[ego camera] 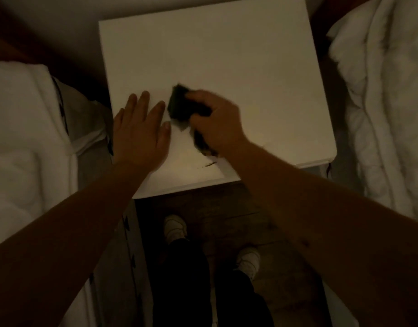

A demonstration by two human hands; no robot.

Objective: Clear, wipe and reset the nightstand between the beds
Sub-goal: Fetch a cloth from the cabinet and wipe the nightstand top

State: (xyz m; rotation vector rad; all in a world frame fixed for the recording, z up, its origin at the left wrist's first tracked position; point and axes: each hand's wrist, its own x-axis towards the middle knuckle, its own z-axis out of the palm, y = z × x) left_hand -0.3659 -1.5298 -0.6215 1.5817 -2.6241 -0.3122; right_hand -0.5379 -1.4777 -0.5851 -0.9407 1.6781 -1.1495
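Dim room, head view: white nightstand (226, 55) fills the upper centre of the frame, between white bedding at the left edge (21, 119) and white bedding at the right edge (387, 102). Left hand (139, 128) lies flat on the nightstand top at centre left, fingers straight and spread. Right hand (217, 123), just right of it, grips a dark cloth (179, 105) against the top, fingers curled round it. A short dark mark (206, 165) shows near the front edge. Two light shoes (174, 227) stand on the wooden floor (226, 208) at lower centre.
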